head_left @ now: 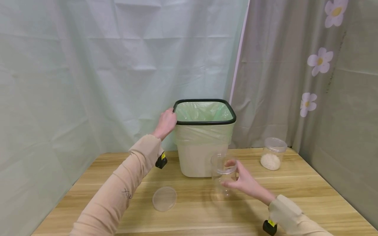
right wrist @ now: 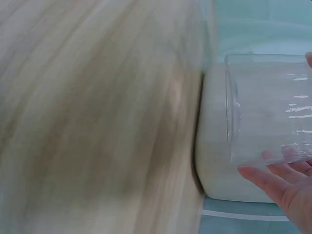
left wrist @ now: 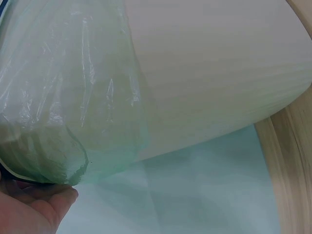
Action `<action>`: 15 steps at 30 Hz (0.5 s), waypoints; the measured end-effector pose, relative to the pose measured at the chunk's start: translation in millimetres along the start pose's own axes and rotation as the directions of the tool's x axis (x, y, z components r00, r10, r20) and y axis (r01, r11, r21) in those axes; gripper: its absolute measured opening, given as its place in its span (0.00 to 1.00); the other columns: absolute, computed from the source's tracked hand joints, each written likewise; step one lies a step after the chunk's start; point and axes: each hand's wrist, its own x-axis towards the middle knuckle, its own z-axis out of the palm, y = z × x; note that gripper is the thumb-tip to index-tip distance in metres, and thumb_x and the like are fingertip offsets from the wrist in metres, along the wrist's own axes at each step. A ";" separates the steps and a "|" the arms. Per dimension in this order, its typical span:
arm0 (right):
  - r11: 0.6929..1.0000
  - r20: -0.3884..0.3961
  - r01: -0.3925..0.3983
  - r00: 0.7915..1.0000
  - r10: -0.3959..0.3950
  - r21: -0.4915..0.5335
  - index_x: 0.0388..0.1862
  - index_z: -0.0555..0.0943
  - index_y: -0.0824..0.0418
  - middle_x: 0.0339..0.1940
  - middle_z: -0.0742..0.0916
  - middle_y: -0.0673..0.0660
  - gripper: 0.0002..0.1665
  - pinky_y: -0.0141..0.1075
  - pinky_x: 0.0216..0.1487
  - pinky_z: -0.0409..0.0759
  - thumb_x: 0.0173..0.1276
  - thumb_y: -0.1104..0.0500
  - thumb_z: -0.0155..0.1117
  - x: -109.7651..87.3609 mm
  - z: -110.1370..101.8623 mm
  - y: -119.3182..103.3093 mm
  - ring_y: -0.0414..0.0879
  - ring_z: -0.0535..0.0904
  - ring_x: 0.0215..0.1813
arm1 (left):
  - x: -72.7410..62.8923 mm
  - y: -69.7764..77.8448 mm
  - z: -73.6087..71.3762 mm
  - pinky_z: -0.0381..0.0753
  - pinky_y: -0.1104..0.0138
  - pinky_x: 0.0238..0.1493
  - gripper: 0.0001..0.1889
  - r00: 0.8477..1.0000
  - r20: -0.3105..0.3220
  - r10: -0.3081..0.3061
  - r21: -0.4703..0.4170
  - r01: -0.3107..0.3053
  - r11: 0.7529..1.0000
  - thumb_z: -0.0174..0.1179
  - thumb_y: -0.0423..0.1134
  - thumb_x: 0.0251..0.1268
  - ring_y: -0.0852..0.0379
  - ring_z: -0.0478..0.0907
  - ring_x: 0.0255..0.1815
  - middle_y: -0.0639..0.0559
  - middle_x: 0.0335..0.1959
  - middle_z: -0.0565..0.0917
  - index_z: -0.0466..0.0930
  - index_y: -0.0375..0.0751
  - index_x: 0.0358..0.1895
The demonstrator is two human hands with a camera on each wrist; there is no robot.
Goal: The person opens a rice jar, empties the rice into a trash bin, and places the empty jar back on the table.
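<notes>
A cream trash bin [head_left: 193, 160] with a black rim [head_left: 206, 123] stands at the back of the table, lined with a pale green plastic bag [head_left: 203, 133] folded over its outside. My left hand [head_left: 166, 122] grips the rim at the bin's left corner; in the left wrist view its fingers [left wrist: 61, 200] curl over the edge. With my right hand [head_left: 245, 180] I hold a clear, lidless plastic jar [head_left: 218, 170] upright in front of the bin, thumb and fingers around its side. The right wrist view shows that jar's base [right wrist: 234, 112] raised off the table.
A clear round lid [head_left: 164, 198] lies flat on the wooden table [head_left: 189, 219], left of the jar. At the back right stands a second clear jar [head_left: 274, 146] partly filled with white grains [head_left: 270, 161]. Curtains [head_left: 133, 65] hang behind and at both sides.
</notes>
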 end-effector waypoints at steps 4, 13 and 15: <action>1.000 0.021 -0.027 0.999 0.027 0.014 0.53 0.64 0.66 0.52 0.73 0.62 0.40 0.48 0.43 0.72 0.45 0.57 0.75 -2.7 5.7 5.3 0.55 0.71 0.49 | -0.4 0.6 0.2 0.65 0.53 0.53 0.22 1.000 0.005 -0.001 0.008 0.000 1.000 0.32 0.31 0.64 0.37 0.64 0.56 0.31 0.55 0.69 0.64 0.23 0.58; 0.999 0.038 -0.035 0.999 0.035 -0.006 0.52 0.64 0.68 0.51 0.73 0.63 0.42 0.43 0.43 0.74 0.43 0.56 0.76 -3.4 12.3 17.3 0.55 0.72 0.48 | -0.9 1.6 -1.1 0.67 0.53 0.50 0.21 1.000 -0.008 0.011 -0.004 -0.011 1.000 0.32 0.30 0.63 0.37 0.67 0.53 0.30 0.51 0.72 0.68 0.23 0.53; 0.999 0.037 -0.033 0.999 0.034 -0.014 0.52 0.64 0.68 0.50 0.74 0.63 0.42 0.43 0.43 0.74 0.42 0.56 0.76 -3.5 12.9 17.9 0.56 0.73 0.47 | -1.1 1.7 -1.3 0.67 0.52 0.50 0.21 1.000 -0.006 0.011 -0.007 -0.011 1.000 0.32 0.30 0.63 0.36 0.67 0.53 0.30 0.51 0.72 0.68 0.23 0.52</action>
